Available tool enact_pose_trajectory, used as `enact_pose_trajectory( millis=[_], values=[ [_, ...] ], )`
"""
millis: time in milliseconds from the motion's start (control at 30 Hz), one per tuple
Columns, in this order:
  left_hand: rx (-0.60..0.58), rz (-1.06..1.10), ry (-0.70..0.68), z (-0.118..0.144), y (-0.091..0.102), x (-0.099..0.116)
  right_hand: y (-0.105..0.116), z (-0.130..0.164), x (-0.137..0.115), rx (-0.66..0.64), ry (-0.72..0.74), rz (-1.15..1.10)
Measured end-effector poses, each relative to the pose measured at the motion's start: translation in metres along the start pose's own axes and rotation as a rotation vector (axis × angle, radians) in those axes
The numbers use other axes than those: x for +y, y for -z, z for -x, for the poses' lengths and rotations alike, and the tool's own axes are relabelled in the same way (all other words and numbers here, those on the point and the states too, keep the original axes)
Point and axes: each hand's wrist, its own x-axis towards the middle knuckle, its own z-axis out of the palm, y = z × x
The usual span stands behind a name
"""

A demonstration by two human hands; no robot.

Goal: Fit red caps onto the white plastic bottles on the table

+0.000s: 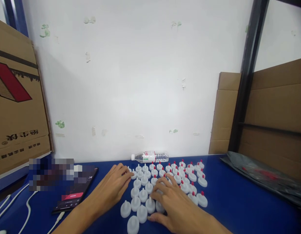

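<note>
Many white, round, spouted caps stand upright on the blue table in loose rows. On the left are plain white-tipped caps (142,214), and on the right are red-tipped caps (202,199). My left hand (117,182) is at the group's far left edge, fingers bent and fingertips against a white-tipped cap (133,174). Over the middle of the group lies my right hand (170,198), its thumb and fingers spread around a few caps and hiding some of them. Neither hand has a cap lifted off the table.
A clear plastic bottle (150,156) lies on its side by the white wall (140,81). To the left are a phone (76,191), white cables (28,208) and a large cardboard box (19,97). A dark plastic bag (262,177) rests on the right of the blue table (238,204).
</note>
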Motion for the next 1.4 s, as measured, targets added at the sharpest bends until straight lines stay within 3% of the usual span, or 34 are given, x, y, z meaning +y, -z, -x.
enact_pose_trajectory(
  millis=[133,333,533,700,900,1067,1233,1400],
  values=[
    [0.165,0.012,-0.121,-0.002,-0.006,0.011,0.0,-0.003,0.0,0.064,0.017,-0.022],
    [0.371,0.066,-0.138,-0.002,-0.001,0.028,0.007,-0.002,0.002,0.162,-0.007,-0.095],
    [0.376,0.323,-0.19,-0.002,-0.006,0.049,0.004,-0.001,0.001,0.204,0.012,-0.098],
    [0.391,0.313,-0.279,-0.004,-0.004,0.059,0.005,-0.002,-0.001,0.239,0.057,-0.063],
    [0.455,0.36,-0.143,-0.001,-0.012,0.05,0.011,0.0,-0.001,0.261,0.013,-0.124],
    [0.409,0.261,-0.086,0.001,-0.016,0.045,0.006,0.001,-0.004,0.292,-0.043,-0.258],
    [0.233,0.285,-0.156,0.0,-0.01,0.052,-0.004,0.002,-0.004,0.449,0.103,-0.265],
    [0.169,0.407,-0.137,0.002,0.0,0.058,-0.005,0.003,-0.008,0.509,0.161,-0.27]
  ],
)
